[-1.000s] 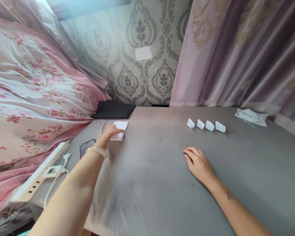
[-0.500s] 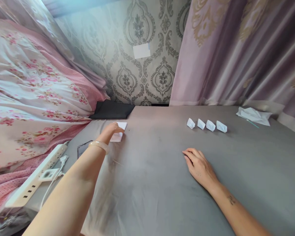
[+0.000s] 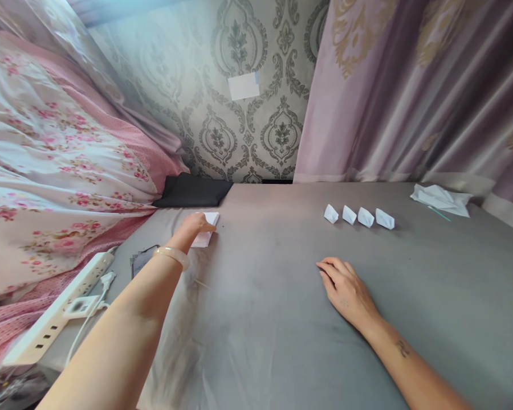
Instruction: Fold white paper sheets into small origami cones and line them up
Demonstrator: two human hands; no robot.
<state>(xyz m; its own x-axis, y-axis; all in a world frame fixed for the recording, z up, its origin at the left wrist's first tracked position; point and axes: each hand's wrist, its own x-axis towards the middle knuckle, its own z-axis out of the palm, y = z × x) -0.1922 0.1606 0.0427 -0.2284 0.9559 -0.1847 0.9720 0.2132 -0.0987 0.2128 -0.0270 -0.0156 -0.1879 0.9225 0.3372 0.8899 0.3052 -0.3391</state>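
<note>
My left hand (image 3: 199,224) reaches to the far left and lies over a small stack of white paper (image 3: 202,240). Its thumb and a finger meet at the stack's right edge; the other fingers are hidden behind the hand. Resting on the grey cloth surface (image 3: 256,296), my right hand (image 3: 345,287) is loosely bent, thumb and forefinger apart, with nothing in it. Beyond it stands a row of several small folded white paper pieces, the leftmost one (image 3: 331,214) and the rightmost one (image 3: 385,219) among them.
A phone (image 3: 142,261) lies beside my left forearm, near a white power strip (image 3: 55,313) with a plugged-in cable. Black folded cloth (image 3: 192,191) sits at the back left. Crumpled white sheeting (image 3: 442,199) and a thin green stick (image 3: 439,213) lie at the far right.
The view has shifted slightly. My left hand stays at the paper stack, its fingers moving a little at the edge. My right hand keeps its place.
</note>
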